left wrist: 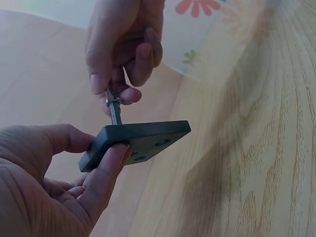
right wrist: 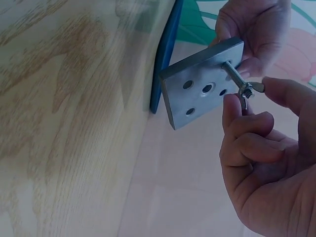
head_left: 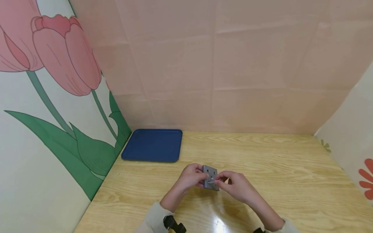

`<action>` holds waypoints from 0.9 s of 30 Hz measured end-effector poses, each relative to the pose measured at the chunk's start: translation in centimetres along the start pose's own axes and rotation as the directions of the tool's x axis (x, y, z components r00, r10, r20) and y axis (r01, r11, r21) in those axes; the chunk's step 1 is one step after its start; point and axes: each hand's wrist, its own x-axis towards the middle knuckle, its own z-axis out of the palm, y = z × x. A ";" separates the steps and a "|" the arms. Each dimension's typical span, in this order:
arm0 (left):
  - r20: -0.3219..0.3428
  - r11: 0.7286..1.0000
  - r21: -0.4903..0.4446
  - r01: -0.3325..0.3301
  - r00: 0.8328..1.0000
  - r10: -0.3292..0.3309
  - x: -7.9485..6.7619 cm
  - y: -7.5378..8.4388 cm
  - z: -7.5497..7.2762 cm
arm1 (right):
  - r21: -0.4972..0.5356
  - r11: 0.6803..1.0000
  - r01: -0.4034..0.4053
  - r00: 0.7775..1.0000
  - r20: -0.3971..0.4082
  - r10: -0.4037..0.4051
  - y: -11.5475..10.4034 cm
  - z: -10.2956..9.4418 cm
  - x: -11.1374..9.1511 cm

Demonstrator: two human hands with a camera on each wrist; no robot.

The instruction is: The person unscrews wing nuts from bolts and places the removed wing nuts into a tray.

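A square grey metal plate [head_left: 210,170] with several holes is held up off the table by my left hand [head_left: 190,176], thumb on one face and fingers behind. From a corner hole a threaded bolt [right wrist: 234,73] sticks out of the plate's face. A wing nut [right wrist: 245,90] sits on the bolt near its outer end, apart from the plate. My right hand [head_left: 237,186] pinches the wing nut between thumb and index finger, its other fingers curled. In the left wrist view the bolt rises from the plate's edge side toward the right fingertips, which partly hide the nut.
A blue tray [head_left: 152,145] lies at the back left of the wooden table [head_left: 276,165]. Behind it hangs a pinkish sheet [head_left: 186,64]. A wall panel with tulips [head_left: 65,58] stands at the left, a pale flowered one at the right.
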 end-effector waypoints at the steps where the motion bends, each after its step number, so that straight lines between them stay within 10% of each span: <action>1: 0.000 1.000 -0.001 0.000 1.000 0.000 0.0 0.0 0.0 | 0.006 1.000 0.008 1.000 0.003 -0.008 0.1 0.0 0.0; 27: 0.011 1.000 -0.023 -0.007 1.000 0.007 -0.1 -0.1 -0.2 | 0.009 0.998 0.060 0.997 -0.040 -0.060 -0.1 0.2 -0.1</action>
